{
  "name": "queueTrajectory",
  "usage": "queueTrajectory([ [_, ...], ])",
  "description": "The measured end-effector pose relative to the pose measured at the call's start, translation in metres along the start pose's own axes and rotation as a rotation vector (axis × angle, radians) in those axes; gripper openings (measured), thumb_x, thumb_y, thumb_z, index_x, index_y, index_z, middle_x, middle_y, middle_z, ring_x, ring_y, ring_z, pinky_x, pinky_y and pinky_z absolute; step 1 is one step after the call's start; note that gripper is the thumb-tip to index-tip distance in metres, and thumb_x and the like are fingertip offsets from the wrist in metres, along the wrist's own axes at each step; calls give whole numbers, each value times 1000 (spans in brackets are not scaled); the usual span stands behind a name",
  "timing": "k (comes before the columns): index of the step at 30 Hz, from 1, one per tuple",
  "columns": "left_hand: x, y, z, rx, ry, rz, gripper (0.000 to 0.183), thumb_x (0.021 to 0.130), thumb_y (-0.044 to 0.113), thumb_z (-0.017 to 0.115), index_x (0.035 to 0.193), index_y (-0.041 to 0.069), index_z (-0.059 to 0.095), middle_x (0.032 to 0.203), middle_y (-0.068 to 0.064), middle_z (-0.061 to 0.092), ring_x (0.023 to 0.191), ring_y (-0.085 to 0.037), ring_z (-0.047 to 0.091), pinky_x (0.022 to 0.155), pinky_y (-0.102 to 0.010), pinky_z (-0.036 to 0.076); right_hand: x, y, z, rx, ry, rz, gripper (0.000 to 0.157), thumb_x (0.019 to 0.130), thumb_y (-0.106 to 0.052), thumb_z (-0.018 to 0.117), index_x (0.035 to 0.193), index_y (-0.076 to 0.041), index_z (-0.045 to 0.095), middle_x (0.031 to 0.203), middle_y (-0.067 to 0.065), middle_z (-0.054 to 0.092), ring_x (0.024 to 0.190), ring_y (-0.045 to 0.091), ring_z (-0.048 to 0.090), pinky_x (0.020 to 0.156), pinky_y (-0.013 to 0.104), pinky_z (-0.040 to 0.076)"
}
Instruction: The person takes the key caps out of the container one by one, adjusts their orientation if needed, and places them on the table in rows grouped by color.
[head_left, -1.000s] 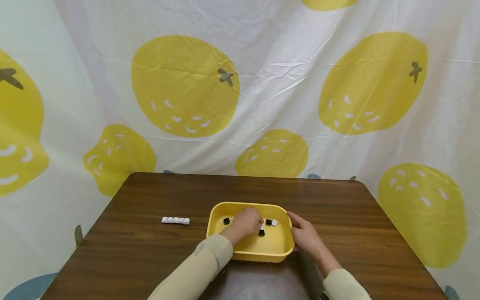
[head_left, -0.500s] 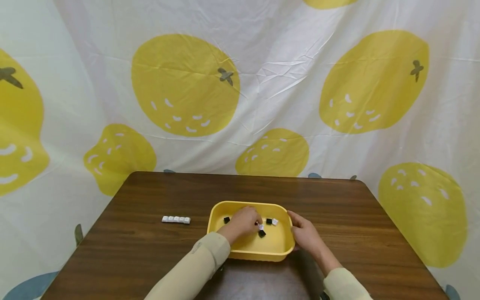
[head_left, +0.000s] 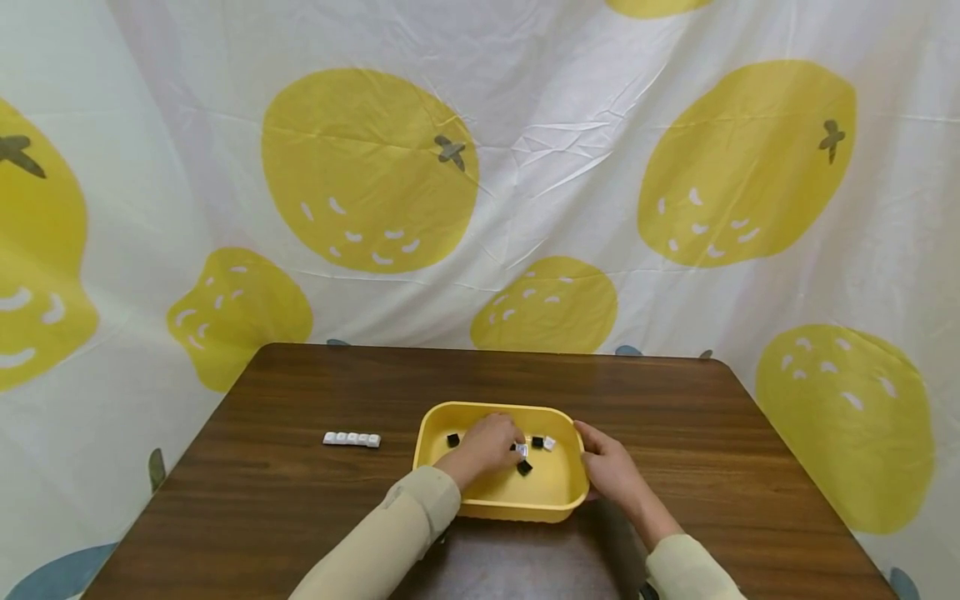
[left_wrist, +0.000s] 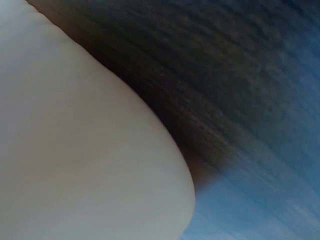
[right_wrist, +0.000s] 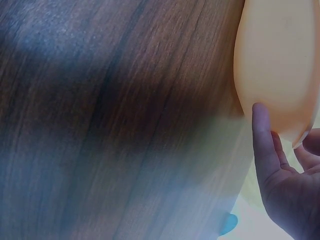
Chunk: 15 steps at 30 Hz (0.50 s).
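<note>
A shallow yellow plastic bin (head_left: 551,496) stands on the table with a few small black and white keycaps inside. My left hand (head_left: 491,442) reaches into it from the left, its bent fingertips pinching a white keycap (head_left: 522,451); the hand's back hides part of this. Just below lies a black keycap (head_left: 524,467). Further right, another black keycap (head_left: 537,442) touches a white one, and a lone black keycap (head_left: 453,439) sits at the left. My right hand (head_left: 611,471) grips the bin's right end; the right wrist view shows fingers (right_wrist: 262,135) against its outer wall.
A straight row of several white keycaps (head_left: 352,439) lies on the brown wooden table (head_left: 300,500), left of the bin. Behind the table hangs a lemon-print cloth (head_left: 555,167). The left wrist view holds mostly a pale sleeve (left_wrist: 90,140).
The white keycap at my left fingertips has shifted slightly and turned, and the black one below it has rotated. My right hand and the bin have stayed in place.
</note>
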<state>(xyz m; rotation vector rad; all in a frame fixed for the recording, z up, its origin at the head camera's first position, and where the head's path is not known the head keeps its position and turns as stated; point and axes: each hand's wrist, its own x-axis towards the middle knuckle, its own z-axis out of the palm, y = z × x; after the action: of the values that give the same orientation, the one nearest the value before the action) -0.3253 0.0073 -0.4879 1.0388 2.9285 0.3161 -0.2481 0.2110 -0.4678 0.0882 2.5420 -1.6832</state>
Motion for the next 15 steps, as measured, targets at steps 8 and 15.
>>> queueTrajectory([
  [8, 0, -3, -6, -272, 83, 8, 12, 83, 8, 73, 95, 9, 73, 86, 2, 67, 77, -10, 57, 73, -25, 48, 0, -2, 0, -3, 1, -3, 57, 94, 3, 41, 151, 0, 36, 127, 32, 54, 65, 26, 64, 53, 46, 56],
  [15, -3, -2, -11, -427, 67, -50, 11, 84, 6, 73, 94, 10, 70, 79, 4, 62, 69, -7, 55, 63, -21, 46, 0, 0, 1, 14, -2, 1, 57, 94, 3, 41, 151, 0, 36, 128, 32, 53, 63, 26, 64, 52, 46, 56],
])
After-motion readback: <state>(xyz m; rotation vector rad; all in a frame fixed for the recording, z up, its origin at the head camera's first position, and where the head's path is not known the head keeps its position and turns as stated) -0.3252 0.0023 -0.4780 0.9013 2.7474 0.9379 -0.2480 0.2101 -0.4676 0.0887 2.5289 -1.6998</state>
